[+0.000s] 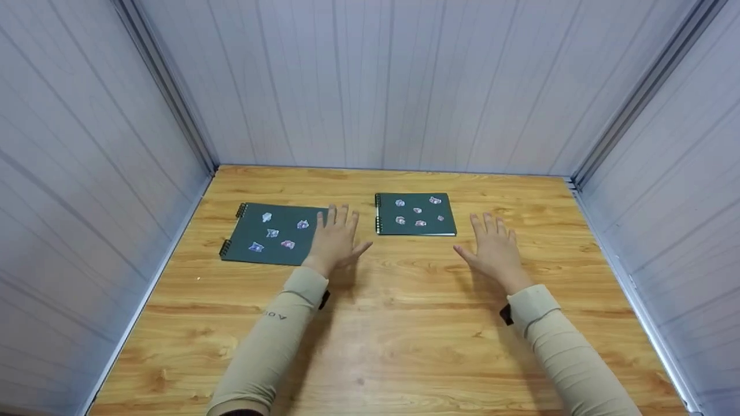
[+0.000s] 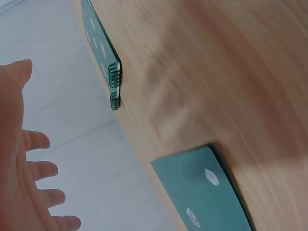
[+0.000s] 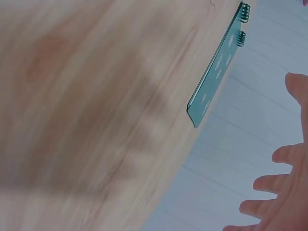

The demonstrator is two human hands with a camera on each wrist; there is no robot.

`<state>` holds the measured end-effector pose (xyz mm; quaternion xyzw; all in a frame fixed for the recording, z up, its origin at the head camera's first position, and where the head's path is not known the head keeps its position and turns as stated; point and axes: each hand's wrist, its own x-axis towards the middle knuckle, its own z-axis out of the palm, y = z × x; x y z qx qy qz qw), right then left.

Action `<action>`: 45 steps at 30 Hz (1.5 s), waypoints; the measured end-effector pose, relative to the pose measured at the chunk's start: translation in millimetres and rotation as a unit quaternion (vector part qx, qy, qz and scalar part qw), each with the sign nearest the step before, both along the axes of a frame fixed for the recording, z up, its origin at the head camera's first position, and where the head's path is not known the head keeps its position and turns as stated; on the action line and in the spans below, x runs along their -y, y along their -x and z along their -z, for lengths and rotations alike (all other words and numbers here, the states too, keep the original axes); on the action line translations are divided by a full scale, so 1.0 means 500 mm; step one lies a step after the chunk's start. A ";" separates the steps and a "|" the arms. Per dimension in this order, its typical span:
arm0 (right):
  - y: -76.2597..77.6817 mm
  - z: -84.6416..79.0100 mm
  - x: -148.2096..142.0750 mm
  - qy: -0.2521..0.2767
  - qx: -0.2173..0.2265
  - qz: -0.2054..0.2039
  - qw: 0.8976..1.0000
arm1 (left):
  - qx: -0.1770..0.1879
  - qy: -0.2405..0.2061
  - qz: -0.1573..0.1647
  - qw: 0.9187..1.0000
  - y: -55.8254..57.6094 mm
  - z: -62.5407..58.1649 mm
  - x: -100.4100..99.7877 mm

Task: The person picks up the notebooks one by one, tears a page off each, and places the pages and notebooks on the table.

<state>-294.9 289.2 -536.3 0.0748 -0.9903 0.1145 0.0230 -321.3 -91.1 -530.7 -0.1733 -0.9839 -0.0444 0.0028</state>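
Two dark green spiral-bound notebooks with small stickers on their covers lie on the wooden table. The larger notebook (image 1: 272, 222) is at the left, its coil toward the left wall. Farther back, near the middle, lies the smaller notebook (image 1: 416, 214), coil also on its left side. My left hand (image 1: 336, 237) hovers with spread fingers and overlaps the larger notebook's right edge in the head view. To the right of the smaller notebook, my right hand (image 1: 494, 251) is held above the table, fingers apart. Both hands hold nothing.
The wood-grain table (image 1: 393, 323) is enclosed by a pale panelled back wall (image 1: 370, 86), a left wall (image 1: 87, 144) and a right wall (image 1: 682, 190). Metal strips run along the table's sides. A tiny white speck lies left of my left forearm.
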 end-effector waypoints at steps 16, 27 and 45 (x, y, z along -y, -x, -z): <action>0.095 0.032 0.046 0.028 0.062 -0.036 0.997 | 0.040 -0.008 0.027 0.999 0.053 0.026 -0.072; 0.125 0.080 0.067 0.015 0.102 -0.054 0.993 | 0.099 -0.015 0.026 0.995 0.067 0.068 -0.106; 0.123 0.103 0.076 -0.020 0.133 -0.081 0.988 | 0.127 0.051 0.038 0.990 0.070 0.092 -0.132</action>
